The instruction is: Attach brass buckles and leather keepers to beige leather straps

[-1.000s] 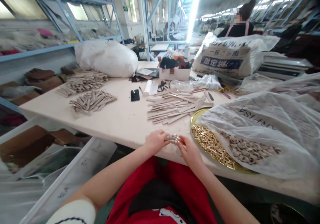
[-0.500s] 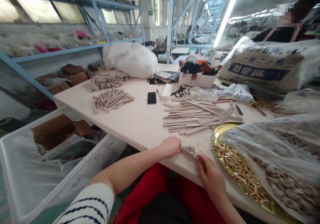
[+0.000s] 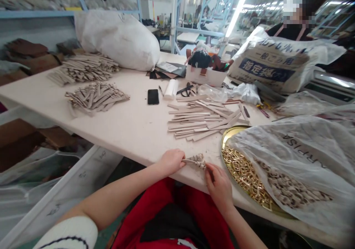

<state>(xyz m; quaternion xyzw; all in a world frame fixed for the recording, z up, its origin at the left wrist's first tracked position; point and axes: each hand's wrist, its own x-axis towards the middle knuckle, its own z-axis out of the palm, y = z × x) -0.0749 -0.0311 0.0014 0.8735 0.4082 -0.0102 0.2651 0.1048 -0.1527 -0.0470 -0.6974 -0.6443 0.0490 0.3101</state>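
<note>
Near the table's front edge, my left hand point(image 3: 171, 161) is closed around one end of a few light beige straps point(image 3: 194, 161), which stick out to the right. The fingers of my right hand point(image 3: 219, 182) pinch the far end of a strap, where small metal fittings show; the fingertips partly hide it. Just to the right of that hand is a gold tray point(image 3: 222, 141) with many gold metal buckles point(image 3: 246, 173). Beyond my hands lies a loose pile of flat beige strips point(image 3: 196, 121).
Two piles of straps, a nearer one point(image 3: 95, 97) and a farther one point(image 3: 88, 67), lie at the left. A phone point(image 3: 153, 97) rests mid-table. A clear plastic bag point(image 3: 302, 149) of beige pieces overlaps the tray. A white bin point(image 3: 91, 167) stands below left; a person point(image 3: 291, 30) is beyond.
The view has shifted, so the table fills more of the frame. Both hands stay on the straps, which now lie more level between them.
</note>
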